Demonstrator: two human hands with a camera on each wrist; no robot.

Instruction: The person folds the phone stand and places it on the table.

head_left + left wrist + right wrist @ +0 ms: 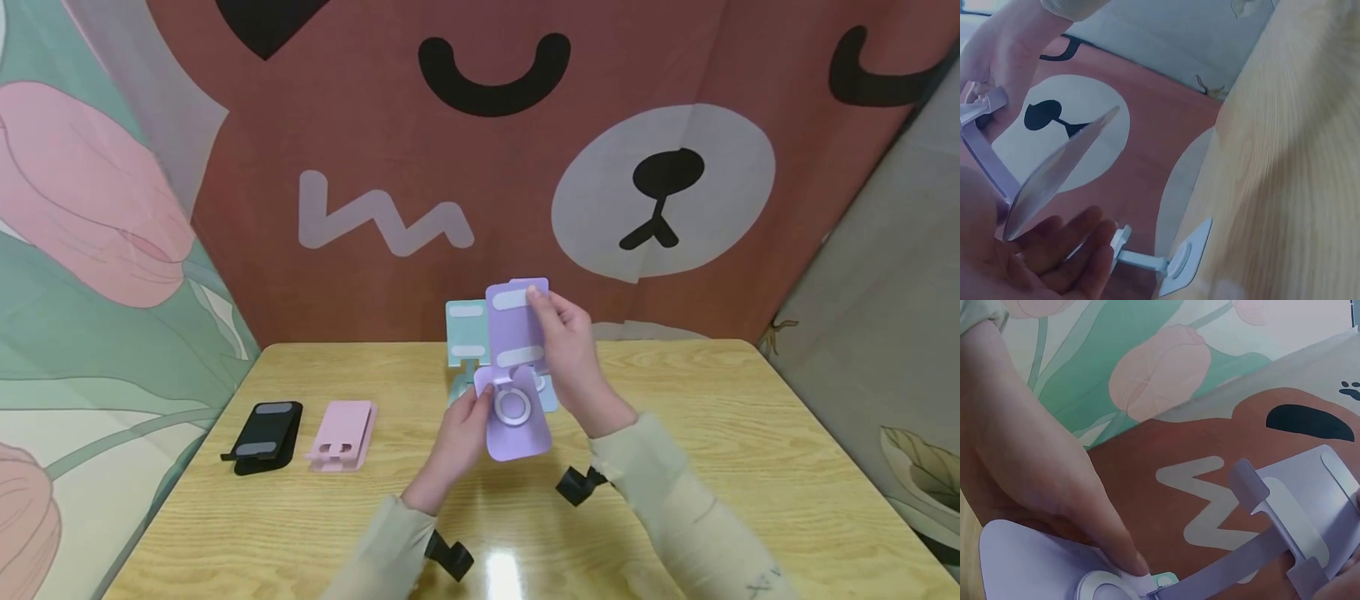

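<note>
A purple folding phone stand is held up over the table, unfolded, with its padded upper plate above the base that carries a white ring. My left hand grips the base at its left edge, thumb on the front face. Higher up, my right hand pinches the right edge of the padded plate, thumb in front. Directly behind the purple stand, a teal phone stand stands unfolded. A light blue stand is there too, mostly hidden by the purple one in the head view.
On the left of the wooden table lie a folded black phone stand and a folded pink one, side by side. A printed bear curtain hangs along the table's back edge. Black wrist camera mounts hang below the sleeves.
</note>
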